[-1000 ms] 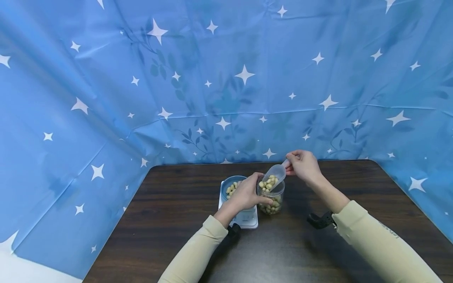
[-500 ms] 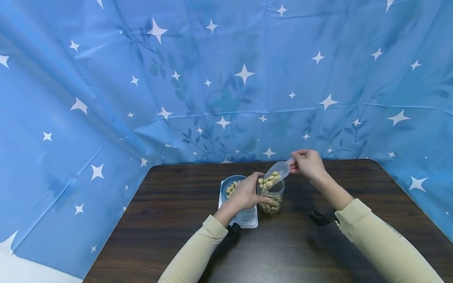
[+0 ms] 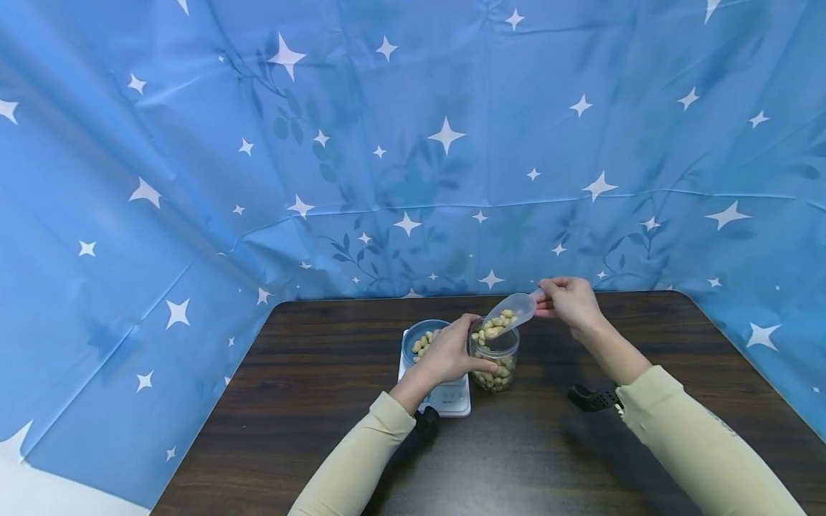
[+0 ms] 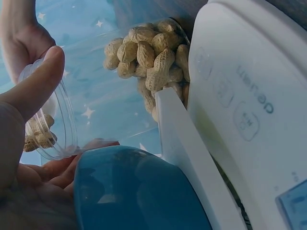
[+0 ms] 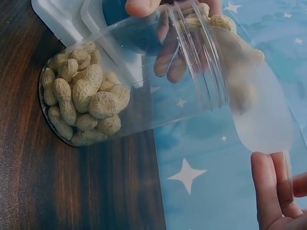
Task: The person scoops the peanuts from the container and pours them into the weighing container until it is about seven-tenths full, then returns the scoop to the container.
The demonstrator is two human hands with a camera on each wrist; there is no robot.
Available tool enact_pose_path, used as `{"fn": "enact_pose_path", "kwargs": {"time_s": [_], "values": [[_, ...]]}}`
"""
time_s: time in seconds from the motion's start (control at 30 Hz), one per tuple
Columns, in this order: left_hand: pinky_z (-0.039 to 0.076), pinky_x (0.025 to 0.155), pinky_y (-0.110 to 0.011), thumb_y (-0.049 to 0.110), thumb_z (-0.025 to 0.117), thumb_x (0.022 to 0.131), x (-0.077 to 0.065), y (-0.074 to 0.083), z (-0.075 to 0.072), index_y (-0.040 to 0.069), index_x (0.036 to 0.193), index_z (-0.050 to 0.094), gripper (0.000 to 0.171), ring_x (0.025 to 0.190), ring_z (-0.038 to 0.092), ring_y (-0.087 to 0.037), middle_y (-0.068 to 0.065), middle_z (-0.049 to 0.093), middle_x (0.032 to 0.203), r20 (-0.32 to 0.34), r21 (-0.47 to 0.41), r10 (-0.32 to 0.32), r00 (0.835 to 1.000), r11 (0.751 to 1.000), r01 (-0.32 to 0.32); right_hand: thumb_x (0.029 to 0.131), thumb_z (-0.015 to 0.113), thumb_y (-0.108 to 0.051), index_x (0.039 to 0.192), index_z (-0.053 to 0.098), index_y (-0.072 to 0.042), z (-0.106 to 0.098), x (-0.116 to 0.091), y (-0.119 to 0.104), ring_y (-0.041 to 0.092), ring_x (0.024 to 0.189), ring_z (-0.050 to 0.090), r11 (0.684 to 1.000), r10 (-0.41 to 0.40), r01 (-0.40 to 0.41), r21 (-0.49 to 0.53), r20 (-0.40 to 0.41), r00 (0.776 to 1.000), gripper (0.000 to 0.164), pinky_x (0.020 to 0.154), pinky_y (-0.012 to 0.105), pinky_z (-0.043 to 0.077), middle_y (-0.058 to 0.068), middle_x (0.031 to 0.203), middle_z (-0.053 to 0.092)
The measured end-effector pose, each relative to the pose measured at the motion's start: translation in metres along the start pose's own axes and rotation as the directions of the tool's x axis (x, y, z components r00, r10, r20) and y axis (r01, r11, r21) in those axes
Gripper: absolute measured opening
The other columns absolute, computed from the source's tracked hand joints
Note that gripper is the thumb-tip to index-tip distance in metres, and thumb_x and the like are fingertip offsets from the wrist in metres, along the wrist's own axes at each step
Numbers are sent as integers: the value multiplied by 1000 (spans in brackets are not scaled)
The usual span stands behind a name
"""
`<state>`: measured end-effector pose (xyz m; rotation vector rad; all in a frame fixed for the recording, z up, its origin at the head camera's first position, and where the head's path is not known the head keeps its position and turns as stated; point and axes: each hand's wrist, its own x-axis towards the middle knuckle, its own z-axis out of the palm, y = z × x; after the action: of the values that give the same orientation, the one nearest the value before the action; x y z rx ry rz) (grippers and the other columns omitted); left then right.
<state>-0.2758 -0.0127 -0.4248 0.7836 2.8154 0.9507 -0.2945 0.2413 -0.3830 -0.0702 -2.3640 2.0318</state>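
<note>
Right hand (image 3: 571, 304): fingers pinch scoop (image 3: 525, 307) by handle, peanuts (image 3: 497, 327) aboard, tip slanting down at mouth of jar (image 3: 508, 360); hand raised at jar's 2 o'clock. Left hand (image 3: 445, 352): thumb and fingers round jar, forearm in from 7 o'clock. Jar upright on surface (image 3: 310, 408), blue bowl (image 3: 409, 347) at its 9 o'clock.
</note>
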Motion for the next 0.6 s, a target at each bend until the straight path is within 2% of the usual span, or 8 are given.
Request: {"fn": "enact_pose_path", "kwargs": {"time_s": [0.33, 0.6], "values": [[37, 108, -52, 45, 88, 81, -1, -1, -2, 11, 150, 45, 88, 126, 57, -18, -2, 59, 139, -12, -3, 27, 1000, 1000, -27, 112, 43, -16, 141, 41, 22, -4, 1, 6, 7, 72, 67, 999, -2, 3, 48, -9, 1000, 48, 74, 26, 59, 3, 83, 65], [36, 109, -53, 45, 88, 81, -2, -1, 0, 12, 150, 46, 87, 124, 57, -17, -1, 61, 138, -17, 1, 37, 999, 999, -37, 112, 44, -16, 138, 43, 21, -5, 3, 8, 7, 71, 68, 996, 8, -7, 92, -9, 1000, 46, 74, 27, 59, 0, 80, 67]]}}
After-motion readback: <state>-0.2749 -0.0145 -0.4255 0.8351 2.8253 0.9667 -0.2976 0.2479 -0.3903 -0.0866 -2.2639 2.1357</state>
